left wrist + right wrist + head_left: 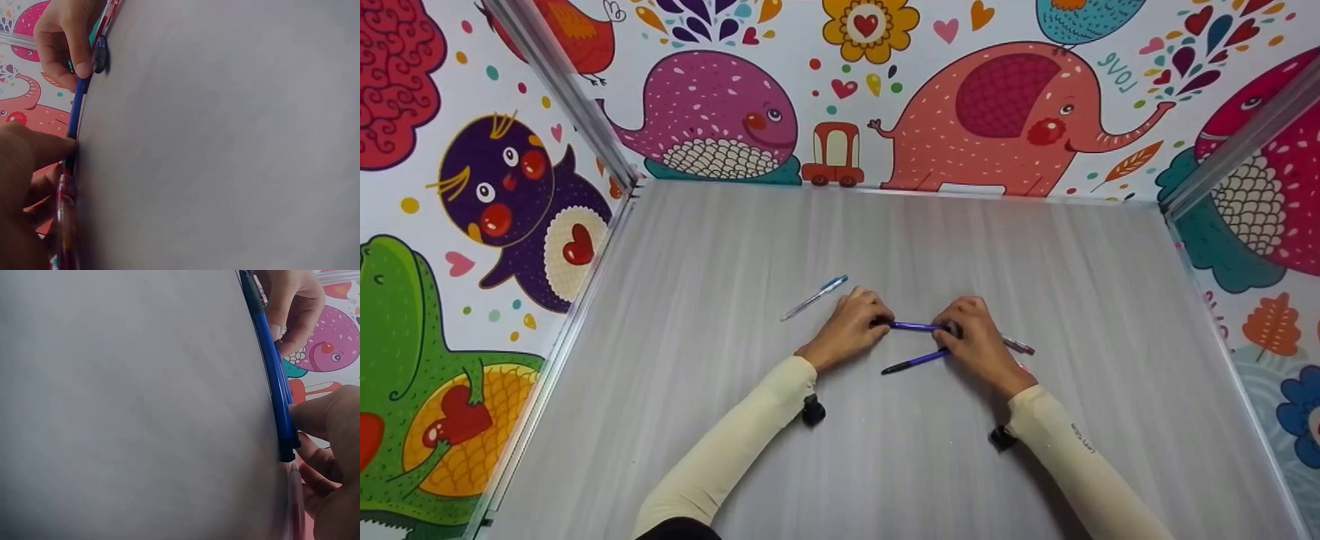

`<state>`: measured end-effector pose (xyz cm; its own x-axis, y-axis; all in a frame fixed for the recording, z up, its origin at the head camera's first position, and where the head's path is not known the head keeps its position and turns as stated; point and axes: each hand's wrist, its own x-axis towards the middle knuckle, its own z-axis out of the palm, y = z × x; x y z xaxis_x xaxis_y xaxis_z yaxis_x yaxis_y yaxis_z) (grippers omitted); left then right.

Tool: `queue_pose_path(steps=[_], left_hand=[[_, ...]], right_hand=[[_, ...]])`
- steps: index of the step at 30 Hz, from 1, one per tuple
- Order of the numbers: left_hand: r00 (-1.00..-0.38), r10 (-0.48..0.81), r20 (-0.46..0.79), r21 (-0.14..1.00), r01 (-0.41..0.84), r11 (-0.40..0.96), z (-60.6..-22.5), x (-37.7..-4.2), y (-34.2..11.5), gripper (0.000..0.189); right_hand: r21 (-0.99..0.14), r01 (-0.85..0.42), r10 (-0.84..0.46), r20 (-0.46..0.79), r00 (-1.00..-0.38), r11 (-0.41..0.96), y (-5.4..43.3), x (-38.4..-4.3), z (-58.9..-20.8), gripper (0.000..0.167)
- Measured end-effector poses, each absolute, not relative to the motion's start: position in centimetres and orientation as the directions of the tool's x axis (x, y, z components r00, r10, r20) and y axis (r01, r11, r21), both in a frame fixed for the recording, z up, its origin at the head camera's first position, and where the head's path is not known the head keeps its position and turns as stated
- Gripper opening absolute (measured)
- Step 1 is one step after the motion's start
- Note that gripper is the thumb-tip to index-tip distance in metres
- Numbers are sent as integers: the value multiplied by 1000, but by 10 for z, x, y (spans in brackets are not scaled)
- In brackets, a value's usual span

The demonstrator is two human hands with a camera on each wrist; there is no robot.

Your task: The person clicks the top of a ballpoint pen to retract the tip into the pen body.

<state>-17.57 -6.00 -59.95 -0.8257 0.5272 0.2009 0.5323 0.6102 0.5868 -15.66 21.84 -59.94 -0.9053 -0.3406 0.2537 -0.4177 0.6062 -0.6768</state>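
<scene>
A blue pen (915, 326) spans the gap between my two hands. My left hand (851, 326) pinches its left end, and my right hand (971, 339) grips its right end with thumb and fingers. Nearer to me lies a second blue pen (911, 363) with a black grip, one end reaching the right hand. In the left wrist view a clear red pen (66, 219) lies beside the left hand's fingers. Another reddish pen (1018, 344) sticks out past the right hand, partly hidden; in the right wrist view a pinkish pen (295, 500) lies by those fingers.
A clear pen with a light blue end (815, 297) lies left of the left hand. All rests on a grey wood-grain table (735, 247), bounded by metal rails (577, 322) and walls with cartoon animals (997, 120).
</scene>
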Motion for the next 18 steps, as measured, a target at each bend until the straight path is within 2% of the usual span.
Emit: queue_pose_path(steps=[8,12,18], left_hand=[[-803,513,305,597,580,554,-599,-178,-63,15],[-831,467,301,597,546,588,-588,-171,-64,17],[-833,411,370,545,553,630,-578,-165,-73,26]], right_hand=[[-658,-451,-318,321,-892,603,225,-158,-595,14],[-662,-437,-314,305,-899,608,231,-156,-590,13],[-628,-451,-332,307,-892,634,241,-152,-575,21]])
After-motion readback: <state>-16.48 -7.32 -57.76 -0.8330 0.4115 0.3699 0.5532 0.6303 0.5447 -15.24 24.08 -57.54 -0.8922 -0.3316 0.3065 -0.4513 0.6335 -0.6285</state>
